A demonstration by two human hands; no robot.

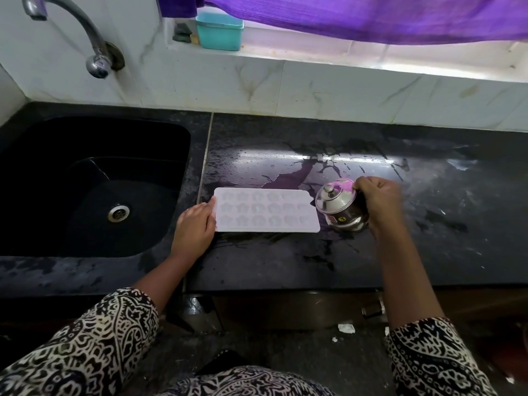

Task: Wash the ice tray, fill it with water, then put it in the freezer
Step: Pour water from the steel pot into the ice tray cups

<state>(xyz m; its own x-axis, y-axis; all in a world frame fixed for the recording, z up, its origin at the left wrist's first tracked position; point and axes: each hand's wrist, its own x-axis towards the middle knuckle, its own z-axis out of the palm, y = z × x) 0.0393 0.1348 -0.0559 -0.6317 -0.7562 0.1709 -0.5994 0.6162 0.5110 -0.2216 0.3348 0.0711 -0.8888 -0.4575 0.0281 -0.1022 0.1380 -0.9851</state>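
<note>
Now, filling time, I reckon: left hand (194, 230) lies flat, steadying the ice tray (265, 210); right hand (377, 201) grips the tilted steel pot (340, 208). Next, probably a careful pour.

Daylight enters from behind the purple curtain (371, 15), tinting the sill (314, 51) violet. It glares off the wet black counter (285, 267) near its back edge and off the steel pot (340, 207). The sink (85, 181) is almost lost in shadow. Wide-angle distortion bends the frame's edges.
</note>
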